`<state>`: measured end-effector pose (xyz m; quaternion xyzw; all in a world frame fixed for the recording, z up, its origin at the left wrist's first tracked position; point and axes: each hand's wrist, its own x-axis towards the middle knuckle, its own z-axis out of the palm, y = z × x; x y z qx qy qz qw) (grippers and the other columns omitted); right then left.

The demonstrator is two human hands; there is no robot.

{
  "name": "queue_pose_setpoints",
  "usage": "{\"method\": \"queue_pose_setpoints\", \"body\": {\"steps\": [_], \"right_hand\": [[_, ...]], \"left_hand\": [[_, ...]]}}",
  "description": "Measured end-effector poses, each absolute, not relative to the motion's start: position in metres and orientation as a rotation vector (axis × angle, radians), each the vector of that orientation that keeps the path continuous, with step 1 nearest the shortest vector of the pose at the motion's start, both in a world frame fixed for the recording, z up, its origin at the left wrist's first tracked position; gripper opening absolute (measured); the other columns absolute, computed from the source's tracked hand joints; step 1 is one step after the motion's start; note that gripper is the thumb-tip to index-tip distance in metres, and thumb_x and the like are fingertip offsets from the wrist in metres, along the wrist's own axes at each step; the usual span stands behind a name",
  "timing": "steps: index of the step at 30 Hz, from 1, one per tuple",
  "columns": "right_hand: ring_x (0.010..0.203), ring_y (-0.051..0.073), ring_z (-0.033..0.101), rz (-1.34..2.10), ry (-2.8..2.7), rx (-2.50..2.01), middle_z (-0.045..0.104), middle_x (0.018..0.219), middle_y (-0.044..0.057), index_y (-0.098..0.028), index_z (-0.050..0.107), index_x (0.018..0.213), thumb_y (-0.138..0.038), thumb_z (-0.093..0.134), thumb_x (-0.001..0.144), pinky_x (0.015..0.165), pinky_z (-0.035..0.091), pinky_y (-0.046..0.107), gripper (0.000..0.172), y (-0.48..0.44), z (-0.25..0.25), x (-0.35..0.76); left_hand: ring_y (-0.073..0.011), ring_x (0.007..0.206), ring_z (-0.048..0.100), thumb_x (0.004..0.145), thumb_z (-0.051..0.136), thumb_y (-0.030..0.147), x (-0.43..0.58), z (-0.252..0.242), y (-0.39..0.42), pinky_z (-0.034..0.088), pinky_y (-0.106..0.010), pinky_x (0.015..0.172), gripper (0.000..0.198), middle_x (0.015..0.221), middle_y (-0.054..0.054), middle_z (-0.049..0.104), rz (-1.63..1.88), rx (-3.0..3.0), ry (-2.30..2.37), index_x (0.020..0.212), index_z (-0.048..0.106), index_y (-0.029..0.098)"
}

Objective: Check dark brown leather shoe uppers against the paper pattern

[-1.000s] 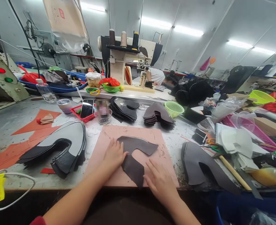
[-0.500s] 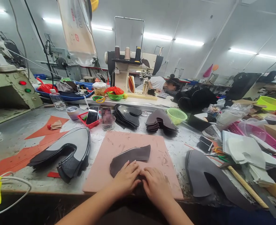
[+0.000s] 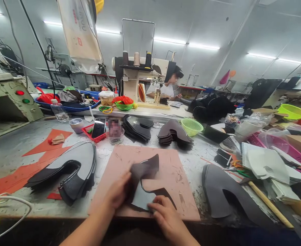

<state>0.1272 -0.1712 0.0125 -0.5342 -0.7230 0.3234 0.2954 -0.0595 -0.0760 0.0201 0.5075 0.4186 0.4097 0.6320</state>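
A dark brown shoe-upper piece [image 3: 142, 171] is half lifted off the pink cutting mat [image 3: 171, 171]. My left hand [image 3: 118, 193] is closed on its left side and holds that part raised and blurred. A grey underside or second layer [image 3: 143, 198] shows beneath it. My right hand [image 3: 163, 213] pinches the lower edge of the piece near the mat's front edge. Both hands sit close together at the mat's near side.
A stack of grey-and-black uppers [image 3: 71, 171] lies left of the mat, a grey upper [image 3: 222, 191] and a hammer handle [image 3: 268, 205] to the right. Behind are more stacks [image 3: 174, 133], a green basket [image 3: 191, 125], a phone in a red tray [image 3: 98, 129]. A person sits at a sewing machine [image 3: 142, 78].
The piece lay flat under both hands, was then folded over, and is now lifted on its left side by my left hand. The far person has sat up.
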Motion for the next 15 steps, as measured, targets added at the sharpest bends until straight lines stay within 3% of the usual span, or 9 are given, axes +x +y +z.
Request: {"method": "queue_pose_setpoints", "body": {"steps": [3, 6, 10, 12, 15], "right_hand": [[0.098, 0.023, 0.049, 0.8, -2.03, -1.549, 0.053, 0.102, 0.008, -0.023, 0.06, 0.099, -0.042, 0.057, 0.071, 0.086, 0.041, 0.034, 0.035, -0.173, 0.02, 0.121], [0.095, 0.023, 0.051, 0.919, -1.95, -1.59, 0.054, 0.099, 0.008, -0.023, 0.059, 0.102, -0.042, 0.064, 0.064, 0.085, 0.041, 0.036, 0.043, -0.163, 0.027, 0.12], [0.081, 0.02, 0.057, 1.325, -1.441, -1.431, 0.056, 0.099, 0.008, -0.022, 0.039, 0.123, -0.049, 0.064, 0.06, 0.067, 0.049, 0.034, 0.074, -0.144, 0.02, 0.127], [0.076, 0.019, 0.06, 1.466, -1.153, -1.361, 0.055, 0.098, 0.008, -0.022, 0.037, 0.124, -0.052, 0.061, 0.061, 0.057, 0.05, 0.03, 0.074, -0.14, 0.017, 0.133], [0.071, 0.017, 0.061, 1.466, -0.907, -1.414, 0.056, 0.088, 0.004, -0.021, 0.041, 0.118, -0.046, 0.063, 0.061, 0.052, 0.05, 0.026, 0.067, -0.143, 0.018, 0.145]], "left_hand": [[-0.0155, 0.078, 0.061, 0.075, 0.047, 0.029, -0.071, 0.024, -0.065, 0.048, -0.032, 0.079, 0.015, 0.078, -0.001, 0.066, 1.246, 0.678, 1.047, 0.078, 0.059, 0.02], [-0.0154, 0.076, 0.06, 0.069, 0.056, 0.029, -0.059, 0.028, -0.066, 0.048, -0.03, 0.077, 0.013, 0.074, 0.0, 0.064, 1.271, 0.736, 1.1, 0.077, 0.06, 0.02], [-0.0201, 0.091, 0.056, 0.068, 0.057, 0.036, -0.033, 0.029, -0.08, 0.044, -0.034, 0.084, 0.024, 0.096, -0.006, 0.061, 1.063, 1.313, 1.131, 0.083, 0.063, 0.017], [-0.0204, 0.096, 0.056, 0.073, 0.05, 0.036, -0.03, 0.027, -0.088, 0.044, -0.035, 0.085, 0.032, 0.11, -0.008, 0.056, 0.966, 1.509, 1.118, 0.098, 0.06, 0.018], [-0.0203, 0.113, 0.046, 0.08, 0.039, 0.036, -0.04, 0.02, -0.098, 0.037, -0.037, 0.095, 0.039, 0.124, -0.009, 0.047, 0.87, 1.772, 1.167, 0.114, 0.049, 0.019]]}}
